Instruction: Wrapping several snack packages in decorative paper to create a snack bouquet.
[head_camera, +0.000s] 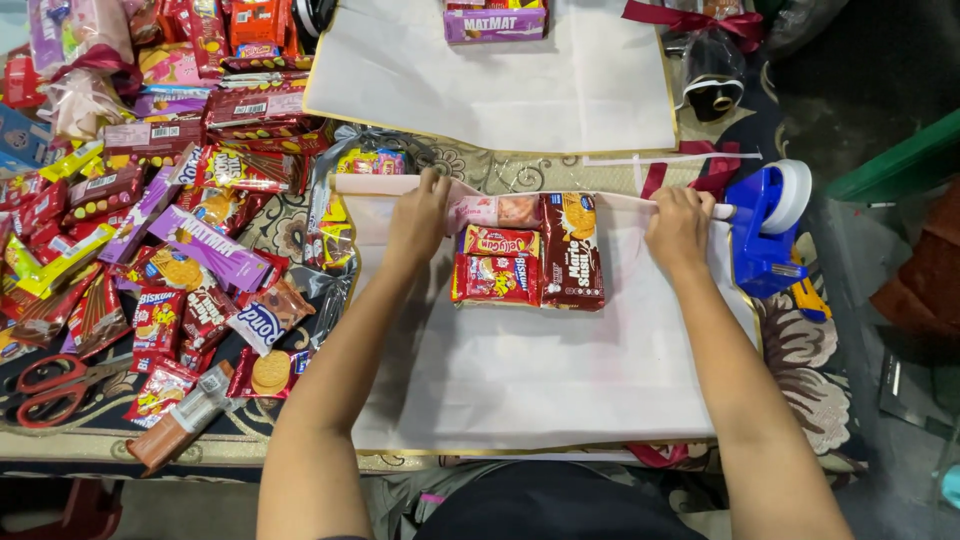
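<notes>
Both hands pinch the far edge of a white paper sheet (540, 380) lying on the table. The left hand (420, 222) has its fingers closed on the folded edge; the right hand (678, 228) grips the same edge with fingers pressed together. Between the two sets of fingers, on the sheet, sits a cluster of snack packets (528, 258). Just beyond the right fingers stands a blue tape dispenser (765, 225). Far to the left of the left fingers lie red scissors (55, 388).

Centre: brown biscuit pack (572, 250) upright beside two stacked red-and-yellow sweet packs (496, 266). Left: heap of red, purple and pink snack packets (150, 200). Top: purple box (494, 22).
</notes>
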